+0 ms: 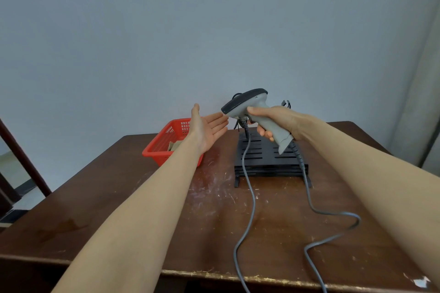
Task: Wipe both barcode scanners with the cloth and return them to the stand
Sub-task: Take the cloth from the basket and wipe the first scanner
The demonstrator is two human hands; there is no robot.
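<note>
Above the stand [259,150]: the right hand [278,123] is gripping the grey scanner [247,102] by its handle, holding it clear of the black slotted rack.
Left hand: the left hand [207,128] is reaching toward the scanner's head with flat, straight fingers, holding nothing.
Cloth: something beige, possibly the cloth [175,145], is lying in the red basket [162,147] on the table [119,197]; nobody is holding it.
Second scanner: a second cable [250,185] is running up behind the held one, but I cannot make out the unit itself.
Progress: no wiping is happening yet, so both wipes and both returns seem to be remaining.
</note>
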